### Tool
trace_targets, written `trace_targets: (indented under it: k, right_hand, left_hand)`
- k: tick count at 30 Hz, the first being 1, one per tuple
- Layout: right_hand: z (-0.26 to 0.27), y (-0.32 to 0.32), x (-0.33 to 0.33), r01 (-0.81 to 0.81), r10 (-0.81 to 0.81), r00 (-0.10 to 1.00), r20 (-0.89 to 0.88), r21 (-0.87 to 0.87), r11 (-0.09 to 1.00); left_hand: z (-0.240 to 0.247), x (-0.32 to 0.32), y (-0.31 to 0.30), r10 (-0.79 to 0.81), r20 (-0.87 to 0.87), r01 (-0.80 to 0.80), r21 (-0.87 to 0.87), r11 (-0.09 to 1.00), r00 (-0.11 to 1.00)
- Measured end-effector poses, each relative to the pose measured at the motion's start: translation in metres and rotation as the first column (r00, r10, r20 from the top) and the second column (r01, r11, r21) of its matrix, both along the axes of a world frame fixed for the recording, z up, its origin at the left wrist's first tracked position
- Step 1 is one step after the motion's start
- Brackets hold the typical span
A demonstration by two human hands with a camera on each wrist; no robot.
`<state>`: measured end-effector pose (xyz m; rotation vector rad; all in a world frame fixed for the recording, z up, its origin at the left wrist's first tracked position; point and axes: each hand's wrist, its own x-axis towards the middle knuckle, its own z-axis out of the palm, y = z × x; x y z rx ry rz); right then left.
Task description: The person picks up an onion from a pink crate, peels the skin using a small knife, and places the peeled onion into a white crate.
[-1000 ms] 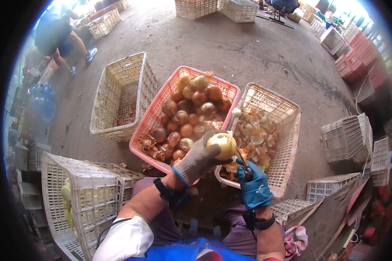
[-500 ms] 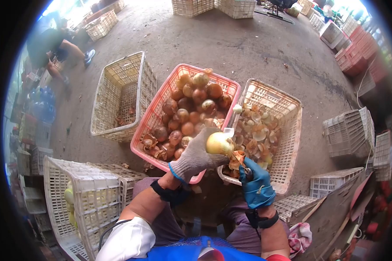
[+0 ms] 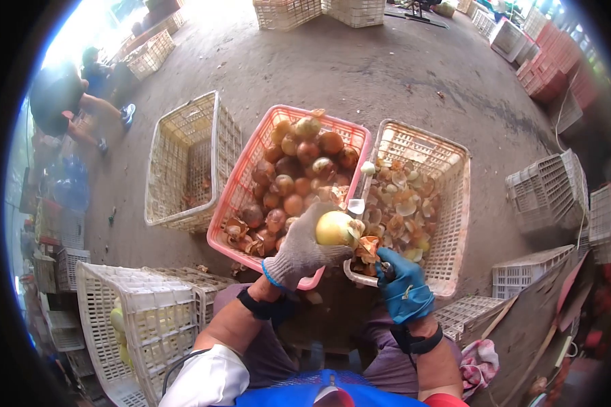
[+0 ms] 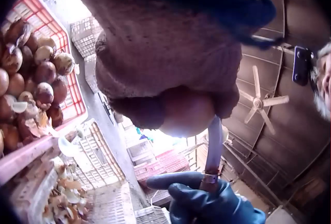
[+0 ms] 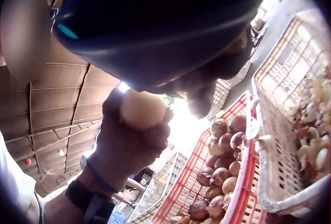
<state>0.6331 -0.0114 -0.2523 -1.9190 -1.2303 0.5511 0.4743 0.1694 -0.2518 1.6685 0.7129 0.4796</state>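
Note:
My left hand (image 3: 304, 245), in a grey knitted glove, grips a mostly peeled yellow onion (image 3: 335, 228) above the gap between two crates. My right hand (image 3: 406, 290), in a blue rubber glove, is curled round the handle of a knife (image 4: 214, 144). In the left wrist view its blade points up and meets the onion's edge. A flap of brown onion skin (image 3: 368, 248) shows between the onion and the blue fingers. Beneath the left hand is a pink crate (image 3: 364, 146) of unpeeled onions (image 3: 294, 184); the right hand is near a white crate (image 3: 453, 224) of onion skins (image 3: 402, 203).
A white crate (image 3: 161, 159) with a few scraps stands left of the pink one. Another crate (image 3: 163, 308) at lower left holds pale peeled onions (image 3: 119, 319). More crates (image 3: 548, 180) stand along the right. A person (image 3: 58, 102) is at far left.
The onion has turned in my left hand, its end now facing right. My right hand has drawn down and right from it, with the skin flap hanging between. The head view has shifted slightly.

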Motion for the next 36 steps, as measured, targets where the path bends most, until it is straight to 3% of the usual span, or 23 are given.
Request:
trace_targets:
  k: [3,6,9,12,14,15,18,19,20,22,23,25,27,30,33,36]
  right_hand:
    - [-0.001,-0.001,0.004,-0.005,0.003,0.995,0.096,0.024,1.000]
    - [-0.006,-0.002,0.005,-0.017,0.005,0.987,0.160,0.073,0.997]
    - [-0.003,0.000,0.006,-0.028,0.012,0.980,0.200,0.074,0.997]
    - [0.002,-0.001,0.007,-0.032,0.023,0.974,0.226,0.035,0.999]
    - [0.003,-0.003,0.010,-0.037,0.032,0.969,0.245,0.017,0.999]
    - [0.002,-0.004,0.010,-0.030,0.027,0.963,0.267,0.008,1.000]
    - [0.001,-0.002,0.013,-0.016,0.016,0.944,0.328,-0.003,1.000]
    - [0.004,-0.001,0.014,-0.021,0.020,0.939,0.343,-0.002,1.000]
    - [0.006,-0.001,0.013,-0.026,0.026,0.934,0.356,-0.003,1.000]
    - [-0.002,0.000,0.013,-0.031,0.020,0.946,0.324,0.029,0.999]
    - [-0.005,0.000,0.012,-0.031,0.015,0.951,0.308,0.047,0.998]
    - [-0.006,-0.003,0.003,-0.053,0.031,0.980,-0.195,-0.106,0.993]
    - [-0.005,-0.003,-0.007,-0.146,-0.034,0.767,-0.641,-0.227,0.963]
    - [0.000,0.001,-0.012,-0.067,-0.112,0.782,-0.613,-0.261,0.963]
    - [-0.024,0.001,-0.007,0.028,-0.003,0.954,-0.300,0.080,0.996]
    - [0.004,0.005,-0.007,0.070,-0.056,0.948,-0.312,0.035,0.997]
  left_hand:
    - [-0.019,-0.003,0.001,-0.052,0.073,0.066,-0.193,0.979,0.996]
    - [0.003,-0.003,-0.001,-0.054,-0.019,0.054,-0.009,0.999,0.998]
    - [-0.011,-0.006,0.000,-0.043,0.177,0.106,-0.362,0.926,0.983]
    - [-0.005,-0.006,-0.003,-0.049,0.337,0.247,-0.577,0.778,0.940]
    - [0.002,-0.004,-0.005,-0.089,0.103,0.112,-0.247,0.963,0.991]
    - [0.005,-0.004,-0.005,-0.074,-0.019,0.073,-0.051,0.996,0.997]
    - [0.016,-0.005,-0.004,-0.100,-0.058,0.089,-0.168,0.982,0.993]
    - [0.006,-0.004,-0.003,-0.098,0.220,0.182,-0.406,0.895,0.971]
    - [0.000,-0.006,-0.005,-0.083,0.265,0.209,-0.492,0.845,0.961]
    - [-0.004,-0.007,-0.008,-0.037,0.350,0.268,-0.640,0.720,0.936]
    - [-0.005,-0.007,-0.008,-0.057,0.317,0.244,-0.591,0.769,0.947]
    - [-0.009,-0.006,-0.005,-0.093,0.250,0.206,-0.475,0.856,0.964]
    - [-0.005,-0.005,-0.002,-0.100,0.170,0.150,-0.312,0.938,0.980]
    - [-0.014,-0.007,0.000,-0.086,0.123,0.111,-0.207,0.972,0.989]
    - [-0.017,-0.006,0.001,-0.074,0.136,0.109,-0.269,0.957,0.988]
    - [-0.015,-0.003,-0.003,-0.092,0.055,0.104,-0.290,0.951,0.994]
